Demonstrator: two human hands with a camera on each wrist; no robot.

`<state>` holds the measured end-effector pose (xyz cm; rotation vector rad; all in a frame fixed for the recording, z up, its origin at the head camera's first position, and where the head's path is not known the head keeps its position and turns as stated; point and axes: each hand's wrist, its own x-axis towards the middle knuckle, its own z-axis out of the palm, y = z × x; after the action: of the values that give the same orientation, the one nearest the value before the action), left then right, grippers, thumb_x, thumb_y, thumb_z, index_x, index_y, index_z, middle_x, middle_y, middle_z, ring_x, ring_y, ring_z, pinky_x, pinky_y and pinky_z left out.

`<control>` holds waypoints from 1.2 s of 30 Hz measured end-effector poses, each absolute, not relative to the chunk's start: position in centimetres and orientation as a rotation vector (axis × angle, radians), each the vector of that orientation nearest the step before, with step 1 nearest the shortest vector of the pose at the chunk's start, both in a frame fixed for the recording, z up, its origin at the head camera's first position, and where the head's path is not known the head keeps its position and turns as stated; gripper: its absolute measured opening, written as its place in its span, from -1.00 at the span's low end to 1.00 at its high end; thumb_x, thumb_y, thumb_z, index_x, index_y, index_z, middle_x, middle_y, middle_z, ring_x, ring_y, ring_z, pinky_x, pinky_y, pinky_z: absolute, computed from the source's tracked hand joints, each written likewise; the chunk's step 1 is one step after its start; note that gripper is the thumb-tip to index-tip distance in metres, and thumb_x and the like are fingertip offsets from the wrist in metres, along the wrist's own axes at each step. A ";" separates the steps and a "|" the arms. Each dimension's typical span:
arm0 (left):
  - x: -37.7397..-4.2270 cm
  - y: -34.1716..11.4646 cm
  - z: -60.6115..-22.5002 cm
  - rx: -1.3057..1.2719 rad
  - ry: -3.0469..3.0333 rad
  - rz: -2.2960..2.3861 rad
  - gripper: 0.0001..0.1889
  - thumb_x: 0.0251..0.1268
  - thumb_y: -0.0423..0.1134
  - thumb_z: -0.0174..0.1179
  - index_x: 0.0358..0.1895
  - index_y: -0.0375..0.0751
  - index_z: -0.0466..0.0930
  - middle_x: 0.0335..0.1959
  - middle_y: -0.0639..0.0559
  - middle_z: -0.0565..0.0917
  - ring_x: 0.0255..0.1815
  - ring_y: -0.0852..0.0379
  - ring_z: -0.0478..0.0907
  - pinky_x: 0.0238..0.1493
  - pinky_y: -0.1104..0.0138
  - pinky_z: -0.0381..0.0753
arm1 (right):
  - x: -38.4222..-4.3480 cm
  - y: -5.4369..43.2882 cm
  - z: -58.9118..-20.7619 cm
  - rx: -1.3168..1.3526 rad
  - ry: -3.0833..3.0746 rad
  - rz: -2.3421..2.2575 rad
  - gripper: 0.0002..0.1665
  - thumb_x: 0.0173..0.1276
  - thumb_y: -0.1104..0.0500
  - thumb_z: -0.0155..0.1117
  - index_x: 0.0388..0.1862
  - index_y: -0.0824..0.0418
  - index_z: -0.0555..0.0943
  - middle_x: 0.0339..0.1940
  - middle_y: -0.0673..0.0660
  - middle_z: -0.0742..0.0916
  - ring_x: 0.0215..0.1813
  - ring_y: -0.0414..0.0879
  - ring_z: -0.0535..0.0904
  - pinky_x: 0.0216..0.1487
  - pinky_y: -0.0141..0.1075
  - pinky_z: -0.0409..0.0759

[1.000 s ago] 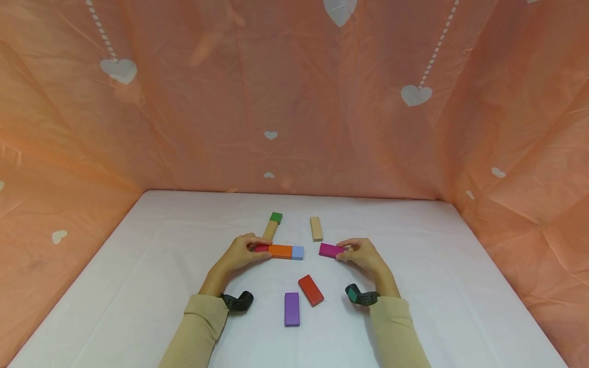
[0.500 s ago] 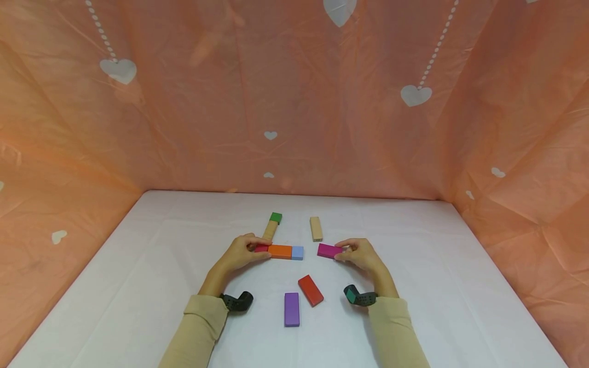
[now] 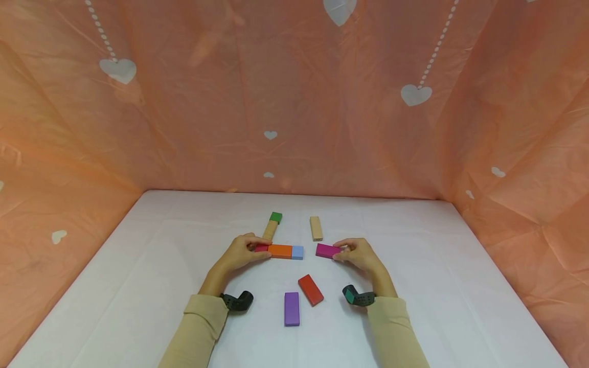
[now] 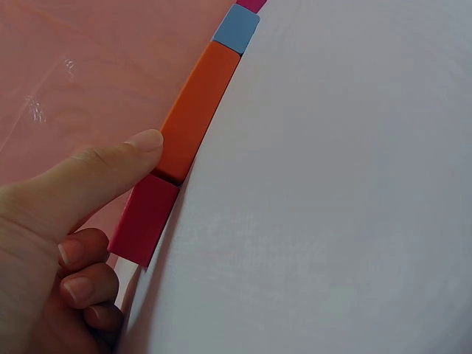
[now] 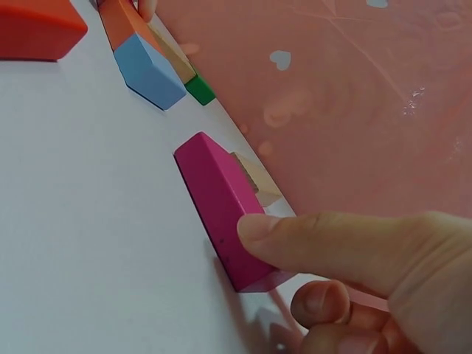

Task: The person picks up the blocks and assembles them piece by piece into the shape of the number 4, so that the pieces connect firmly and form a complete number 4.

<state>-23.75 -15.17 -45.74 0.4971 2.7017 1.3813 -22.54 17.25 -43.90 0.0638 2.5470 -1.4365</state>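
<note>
In the head view my left hand [image 3: 241,253] pinches the left end of an orange block [image 3: 280,251] between thumb and forefinger. A red-pink block [image 4: 146,217] butts against that end, partly hidden under the hand. At the orange block's other end sits a small light blue block [image 3: 297,252], in line with it. To the right, my right hand [image 3: 362,254] pinches a magenta block [image 3: 324,250] by its right end. A gap of white table separates the magenta block from the blue one. Its thumb [image 5: 258,227] presses on the magenta block's near side in the right wrist view.
Behind the row lie a plain wooden block [image 3: 270,230] with a green block [image 3: 276,217] at its far end, and another plain wooden block [image 3: 316,228]. Nearer are a red block [image 3: 311,290] and a purple block [image 3: 292,308]. An orange sheet [image 3: 294,102] hangs around the table.
My right hand has moved slightly left with the magenta block, narrowing the gap to the blue block. The left hand and the other blocks have stayed in place.
</note>
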 end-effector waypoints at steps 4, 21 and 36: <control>-23.8 -15.1 -45.7 0.497 2.708 1.376 -0.67 0.08 -0.23 0.40 -0.06 -0.27 0.71 -0.36 -0.14 0.56 -0.28 0.12 0.31 -0.29 0.42 0.24 | -22.6 17.1 -43.9 0.088 2.546 -1.427 -0.60 0.13 0.28 0.41 -0.01 0.31 0.67 -0.67 -0.04 0.41 -0.48 -0.18 0.31 -0.42 -0.41 0.29; -23.8 -15.3 -45.8 0.520 2.716 1.376 -0.67 0.08 -0.23 0.41 -0.06 -0.26 0.72 -0.38 -0.13 0.55 -0.29 0.12 0.31 -0.27 0.41 0.23 | -22.4 16.6 -43.9 0.048 2.546 -1.417 -0.60 0.14 0.28 0.40 0.00 0.30 0.67 -0.67 -0.03 0.42 -0.48 -0.16 0.31 -0.39 -0.39 0.29; -23.7 -15.1 -45.7 0.508 2.718 1.376 -0.67 0.07 -0.24 0.41 -0.07 -0.27 0.72 -0.40 -0.12 0.53 -0.30 0.13 0.30 -0.29 0.42 0.23 | -22.5 16.5 -43.7 0.018 2.552 -1.409 -0.60 0.15 0.27 0.40 0.01 0.32 0.66 -0.67 -0.04 0.42 -0.47 -0.18 0.31 -0.39 -0.39 0.28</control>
<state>-23.68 -15.14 -45.71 0.5085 2.7179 1.3756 -22.46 16.51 -43.73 0.0184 2.5525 -1.4087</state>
